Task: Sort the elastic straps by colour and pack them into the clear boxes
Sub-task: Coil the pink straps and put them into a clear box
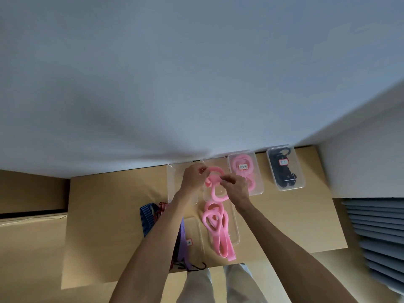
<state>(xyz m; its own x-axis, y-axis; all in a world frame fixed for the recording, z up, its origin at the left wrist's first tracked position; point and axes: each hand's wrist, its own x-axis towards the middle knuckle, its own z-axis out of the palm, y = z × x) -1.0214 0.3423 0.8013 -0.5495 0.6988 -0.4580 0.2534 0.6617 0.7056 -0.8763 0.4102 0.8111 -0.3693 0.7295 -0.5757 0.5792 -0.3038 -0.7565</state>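
Both hands, left hand (193, 176) and right hand (235, 185), pinch the pink strap (215, 186); coil tight, seat low in clear box (206, 193).

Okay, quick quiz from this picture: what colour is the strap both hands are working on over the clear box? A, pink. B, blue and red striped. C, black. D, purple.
A: the left hand and right hand both pinch the pink strap above the clear box, while the purple strap lies near the table's front edge.
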